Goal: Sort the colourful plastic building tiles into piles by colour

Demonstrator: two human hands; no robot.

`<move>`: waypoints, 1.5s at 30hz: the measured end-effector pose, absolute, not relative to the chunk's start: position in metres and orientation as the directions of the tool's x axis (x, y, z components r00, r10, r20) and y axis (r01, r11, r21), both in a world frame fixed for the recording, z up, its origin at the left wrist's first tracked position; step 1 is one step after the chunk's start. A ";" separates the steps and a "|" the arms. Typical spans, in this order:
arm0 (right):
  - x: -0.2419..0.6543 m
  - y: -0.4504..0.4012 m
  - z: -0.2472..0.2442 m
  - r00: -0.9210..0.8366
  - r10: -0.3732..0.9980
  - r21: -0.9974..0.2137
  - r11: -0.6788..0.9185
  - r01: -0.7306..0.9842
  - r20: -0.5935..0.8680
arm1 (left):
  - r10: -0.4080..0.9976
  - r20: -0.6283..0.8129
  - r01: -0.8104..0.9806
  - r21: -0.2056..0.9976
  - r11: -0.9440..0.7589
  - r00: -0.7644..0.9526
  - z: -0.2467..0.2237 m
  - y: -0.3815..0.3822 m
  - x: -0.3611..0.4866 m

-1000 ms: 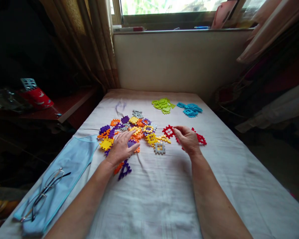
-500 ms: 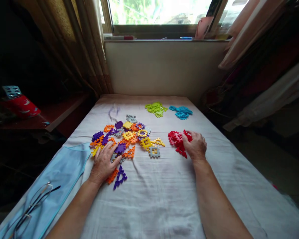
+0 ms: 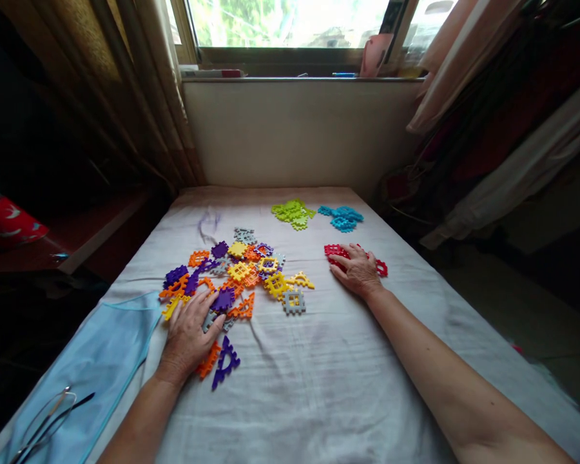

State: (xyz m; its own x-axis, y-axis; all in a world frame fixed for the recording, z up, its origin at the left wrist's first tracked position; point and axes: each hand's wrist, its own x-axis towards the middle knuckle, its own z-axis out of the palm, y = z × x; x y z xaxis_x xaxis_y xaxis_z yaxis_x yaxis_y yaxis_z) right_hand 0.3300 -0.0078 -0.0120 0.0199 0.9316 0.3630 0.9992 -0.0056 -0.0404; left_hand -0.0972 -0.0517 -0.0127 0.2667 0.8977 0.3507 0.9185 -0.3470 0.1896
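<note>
The right hand point(image 3: 359, 273) is resting open over red pieces point(image 3: 334, 250) right of centre, hiding some; the loosely open left hand point(image 3: 188, 332) is covering mixed pieces point(image 3: 240, 271), centre-left. Lower left, glasses point(image 3: 58, 419) are lying on blue cloth point(image 3: 109, 341).

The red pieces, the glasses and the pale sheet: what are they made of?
The red pieces look like hard, fairly smooth plastic: one even bright colour and crisp notched edges. The glasses have see-through lenses, glass or plastic, and a thin, shiny frame, perhaps metal. The pale sheet looks like matte cloth: it creases.
</note>
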 end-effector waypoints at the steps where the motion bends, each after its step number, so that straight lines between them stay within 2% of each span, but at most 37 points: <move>1: 0.335 -0.002 -0.013 0.047 0.931 -0.047 -0.032 0.998 0.363 | 0.897 0.354 0.919 0.189 -0.346 0.265 -0.014 -0.052 -0.098; 7: 0.370 0.027 -0.020 0.221 0.898 -0.087 -0.203 0.975 0.381 | 0.877 0.390 0.910 0.181 -0.372 0.281 -0.017 -0.051 -0.099; 13: 0.399 0.053 -0.027 0.273 0.878 -0.172 -0.221 0.960 0.393 | 0.864 0.411 0.913 0.150 -0.380 0.291 -0.016 -0.050 -0.099; 17: 0.406 0.059 -0.030 0.289 0.831 -0.206 -0.214 0.955 0.474 | 0.840 0.435 0.904 0.119 -0.411 0.324 -0.017 -0.049 -0.100; 21: 0.394 0.050 -0.030 0.149 0.812 -0.108 -0.106 0.988 0.564 | 0.811 0.468 0.896 0.084 -0.437 0.351 -0.018 -0.048 -0.101; 25: 0.378 0.044 -0.030 -0.001 0.873 0.019 -0.009 1.000 0.488 | 0.816 0.464 0.894 0.102 -0.436 0.345 -0.020 -0.048 -0.102; 28: 0.377 0.050 -0.030 0.000 0.910 0.021 -0.010 1.000 0.415 | 0.817 0.464 0.893 0.110 -0.436 0.342 -0.020 -0.047 -0.102; 32: 0.384 0.055 -0.029 0.050 0.908 -0.012 -0.049 0.999 0.416 | 0.806 0.473 0.887 0.100 -0.451 0.357 -0.020 -0.047 -0.102; 36: 0.380 0.040 -0.029 0.133 0.874 -0.040 -0.129 0.991 0.468 | 0.810 0.471 0.885 0.115 -0.450 0.350 -0.021 -0.047 -0.102; 39: 0.377 0.024 -0.030 0.341 0.788 -0.149 -0.310 0.939 0.513 | 0.823 0.465 0.894 0.134 -0.428 0.325 -0.023 -0.047 -0.102; 42: 0.382 0.018 -0.031 0.592 0.687 -0.325 -0.494 0.806 0.423 | 0.841 0.446 0.900 0.154 -0.409 0.306 -0.023 -0.049 -0.102; 45: 0.389 0.022 -0.030 0.644 0.682 -0.384 -0.523 0.761 0.348 | 0.858 0.411 0.905 0.152 -0.398 0.308 -0.022 -0.052 -0.100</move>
State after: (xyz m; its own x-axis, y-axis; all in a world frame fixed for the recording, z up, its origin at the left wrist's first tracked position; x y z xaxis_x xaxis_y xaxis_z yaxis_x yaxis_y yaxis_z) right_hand 0.3888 0.0220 -0.0298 0.6436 0.6818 0.3477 0.7612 -0.5226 -0.3840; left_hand -0.0996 -0.0518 -0.0225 0.3082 0.8581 0.4106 0.9047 -0.3979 0.1524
